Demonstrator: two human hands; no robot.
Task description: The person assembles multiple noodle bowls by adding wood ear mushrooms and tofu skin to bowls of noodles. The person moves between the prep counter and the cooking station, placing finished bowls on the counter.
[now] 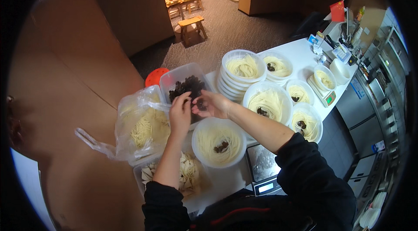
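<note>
My left hand (179, 110) and my right hand (211, 104) meet over a clear plastic tub (170, 77) heaped with dark, crinkled wood ear mushrooms (188, 85). The right hand is cupped, palm partly up, with a dark piece of wood ear in its fingers. Curled fingers of the left hand come close to that palm; what they pinch, if anything, is hidden. Just below the hands stands a round white bowl (197, 150) of pale noodle-like strands (211, 137), with a few dark pieces on top.
More bowls of pale strands (267, 98) stand to the right, some stacked. A clear bag (130, 104) of strands and a tub with pale cut pieces (150, 174) sit at left. One scale (263, 165) is nearby; another (327, 98) stands farther right. Wooden stools (191, 22) stand beyond.
</note>
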